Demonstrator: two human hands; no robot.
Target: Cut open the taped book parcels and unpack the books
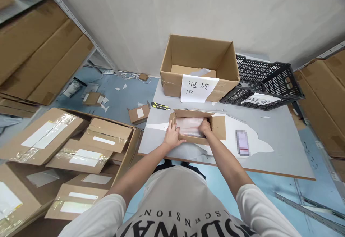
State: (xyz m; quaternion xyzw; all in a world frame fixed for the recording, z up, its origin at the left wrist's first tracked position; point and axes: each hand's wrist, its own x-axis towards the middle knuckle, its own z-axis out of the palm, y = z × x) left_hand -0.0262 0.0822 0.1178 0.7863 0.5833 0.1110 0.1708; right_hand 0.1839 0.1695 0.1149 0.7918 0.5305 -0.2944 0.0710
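Observation:
A small open cardboard box [188,139] sits on the table in front of me, its right end flap folded outward. Inside lies a package in clear, whitish plastic wrap [187,123], seemingly bubble wrap. My left hand [171,136] rests over the box's front left corner, fingers spread, thumb along the front edge. Reaching into the right end, my right hand [205,126] has its fingers curled at the end of the wrapped package; the fingertips are partly hidden. A black and yellow utility knife [160,106] lies left of the box.
Behind stands a large open carton [172,82] with a paper sign, beside a black plastic crate [269,77]. A blurred-out item [243,142] lies on white paper at right. Left of the grey table [285,158], a big carton holds several taped parcels [86,158]. Metal rails [302,204] lie at lower right.

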